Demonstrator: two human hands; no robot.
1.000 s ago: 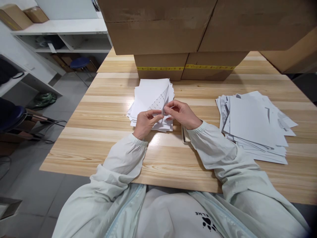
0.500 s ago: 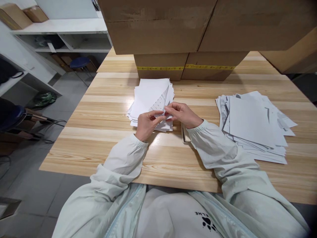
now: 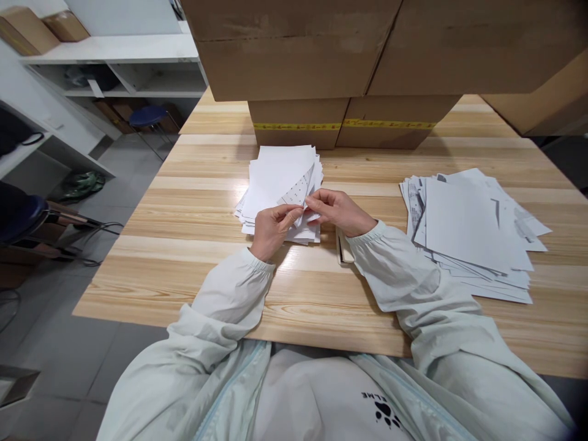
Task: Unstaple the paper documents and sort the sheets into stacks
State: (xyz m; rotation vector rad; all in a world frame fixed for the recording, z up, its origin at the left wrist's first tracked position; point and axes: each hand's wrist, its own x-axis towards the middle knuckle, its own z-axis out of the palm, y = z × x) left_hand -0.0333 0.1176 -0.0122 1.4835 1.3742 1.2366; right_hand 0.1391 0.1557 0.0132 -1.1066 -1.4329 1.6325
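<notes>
Pinched between left hand and right hand: folded corner of top sheet, exact grip partly hidden

Lying on a ragged paper stack on the wooden table, with near right corner turned up and over. Closed thumb-to-finger at the fold with the left, likewise with the right, fingertips almost together. Hard to make out just how many layers. Visible on the turned-up underside: printed marks, too small to read. Mostly covered by the right wrist and sleeve: a pale object, just beside the stack; cannot tell what kind. Well apart, off to the right: a second, untidy paper pile, lower sheets showing only in strips. Cut off by the top of the view: upper cardboard boxes, resting over lower boxes with yellow tape, illegible lettering. Cropped at the left edge: a dark stool. Dim on the floor: a crumpled green bag.
</notes>
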